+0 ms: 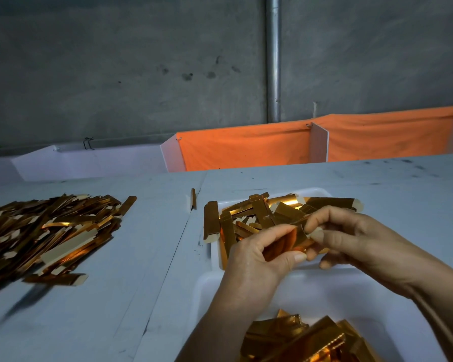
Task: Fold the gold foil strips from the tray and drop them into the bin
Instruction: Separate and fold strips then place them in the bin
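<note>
Gold foil strip [297, 237] pinched at centre-right of frame between left hand [256, 259] and right hand [351, 239], fingers curled, above white tray [215, 253]

strips [296, 237] pinched between the left hand [259, 259] and right hand [351, 239] are mirror-shiny gold foil with a matt pale paper back, white tray [215, 257] under the hands is smooth plastic, counter [141, 257] left of them is scuffed matt grey

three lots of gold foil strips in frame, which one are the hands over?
The tray lot just beyond the hands: left hand and right hand pinch one foil strip above it. The big heap lies left; the bin lot sits nearest the camera.
</note>
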A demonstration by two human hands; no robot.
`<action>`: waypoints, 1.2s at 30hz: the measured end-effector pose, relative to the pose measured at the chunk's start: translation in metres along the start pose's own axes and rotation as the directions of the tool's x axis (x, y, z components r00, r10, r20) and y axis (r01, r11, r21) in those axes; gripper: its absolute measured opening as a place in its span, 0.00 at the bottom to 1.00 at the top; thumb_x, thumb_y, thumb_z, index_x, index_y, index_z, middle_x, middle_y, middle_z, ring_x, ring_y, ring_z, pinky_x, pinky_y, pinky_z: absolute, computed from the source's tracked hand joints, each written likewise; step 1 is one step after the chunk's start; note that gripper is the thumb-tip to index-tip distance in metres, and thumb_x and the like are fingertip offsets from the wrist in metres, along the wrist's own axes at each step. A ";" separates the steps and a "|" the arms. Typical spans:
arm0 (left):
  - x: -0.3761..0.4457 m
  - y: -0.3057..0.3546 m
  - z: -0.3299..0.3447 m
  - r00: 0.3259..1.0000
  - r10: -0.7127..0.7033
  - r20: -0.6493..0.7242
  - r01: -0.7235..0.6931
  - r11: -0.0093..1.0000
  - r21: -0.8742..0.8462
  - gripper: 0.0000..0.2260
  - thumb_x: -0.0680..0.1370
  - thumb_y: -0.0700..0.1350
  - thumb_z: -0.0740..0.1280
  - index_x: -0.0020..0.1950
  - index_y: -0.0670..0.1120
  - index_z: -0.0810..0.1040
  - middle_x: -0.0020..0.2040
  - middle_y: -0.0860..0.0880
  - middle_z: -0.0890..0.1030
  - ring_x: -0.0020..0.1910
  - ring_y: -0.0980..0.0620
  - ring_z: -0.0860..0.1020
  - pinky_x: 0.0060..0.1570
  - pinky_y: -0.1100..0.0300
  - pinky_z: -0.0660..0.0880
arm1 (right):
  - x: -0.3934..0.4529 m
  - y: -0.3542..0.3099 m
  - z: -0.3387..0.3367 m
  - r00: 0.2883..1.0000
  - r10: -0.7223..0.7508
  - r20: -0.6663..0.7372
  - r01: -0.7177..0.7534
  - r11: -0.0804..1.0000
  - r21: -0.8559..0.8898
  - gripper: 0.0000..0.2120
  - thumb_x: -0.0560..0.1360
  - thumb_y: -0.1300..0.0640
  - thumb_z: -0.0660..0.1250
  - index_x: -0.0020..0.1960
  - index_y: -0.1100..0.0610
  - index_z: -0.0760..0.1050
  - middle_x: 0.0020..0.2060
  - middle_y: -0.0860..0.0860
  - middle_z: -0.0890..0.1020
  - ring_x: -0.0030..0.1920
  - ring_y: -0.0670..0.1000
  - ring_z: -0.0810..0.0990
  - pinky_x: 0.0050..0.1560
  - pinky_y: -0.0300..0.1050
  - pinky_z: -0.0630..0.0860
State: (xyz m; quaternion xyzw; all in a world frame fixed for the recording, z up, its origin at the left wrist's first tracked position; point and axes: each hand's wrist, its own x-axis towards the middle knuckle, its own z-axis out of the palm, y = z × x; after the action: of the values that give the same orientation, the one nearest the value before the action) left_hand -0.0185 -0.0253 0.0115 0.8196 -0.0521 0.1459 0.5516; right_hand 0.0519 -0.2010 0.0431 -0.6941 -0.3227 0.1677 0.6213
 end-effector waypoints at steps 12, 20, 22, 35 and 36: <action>0.000 -0.004 0.002 0.996 0.044 0.082 -0.057 0.984 0.169 0.21 0.74 0.51 0.71 0.64 0.63 0.72 0.54 0.74 0.70 0.57 0.72 0.68 0.50 0.78 0.69 | 0.001 0.001 0.004 0.997 0.073 -0.035 -0.078 0.978 -0.192 0.06 0.74 0.68 0.66 0.42 0.59 0.74 0.26 0.53 0.71 0.25 0.47 0.71 0.31 0.41 0.71; 0.000 -0.005 -0.001 0.996 0.082 0.038 -0.088 0.977 0.195 0.21 0.74 0.50 0.70 0.66 0.61 0.72 0.53 0.73 0.70 0.55 0.76 0.66 0.50 0.82 0.66 | 0.002 0.001 0.003 0.977 0.212 -0.010 -0.198 0.927 0.320 0.11 0.72 0.57 0.63 0.51 0.63 0.76 0.33 0.56 0.76 0.29 0.50 0.77 0.26 0.39 0.75; 0.000 -0.005 -0.001 0.995 0.095 0.032 -0.099 0.975 0.197 0.21 0.74 0.50 0.70 0.66 0.61 0.72 0.53 0.72 0.71 0.56 0.76 0.66 0.51 0.81 0.66 | 0.003 0.002 0.004 0.974 0.225 0.009 -0.212 0.901 0.379 0.13 0.70 0.58 0.65 0.51 0.64 0.76 0.32 0.56 0.75 0.29 0.50 0.77 0.26 0.39 0.76; -0.002 -0.005 0.000 0.994 0.063 0.084 -0.079 0.975 0.208 0.21 0.74 0.50 0.70 0.65 0.63 0.71 0.57 0.70 0.71 0.59 0.68 0.69 0.52 0.74 0.70 | 0.002 0.001 0.002 0.951 0.305 0.051 -0.306 0.909 0.283 0.11 0.66 0.63 0.70 0.48 0.63 0.73 0.27 0.58 0.76 0.24 0.50 0.75 0.24 0.37 0.76; -0.002 -0.004 0.000 0.995 0.053 0.084 -0.069 0.977 0.202 0.21 0.74 0.51 0.70 0.65 0.64 0.70 0.58 0.70 0.71 0.59 0.68 0.69 0.51 0.74 0.70 | 0.002 0.001 0.002 0.951 0.306 0.046 -0.307 0.912 0.272 0.08 0.69 0.65 0.68 0.48 0.63 0.73 0.27 0.58 0.76 0.24 0.49 0.75 0.24 0.37 0.76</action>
State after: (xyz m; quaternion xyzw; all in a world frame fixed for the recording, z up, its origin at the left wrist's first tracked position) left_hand -0.0191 -0.0244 0.0074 0.8750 -0.0834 0.1350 0.4574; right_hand 0.0528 -0.1983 0.0425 -0.6427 -0.1839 0.3069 0.6774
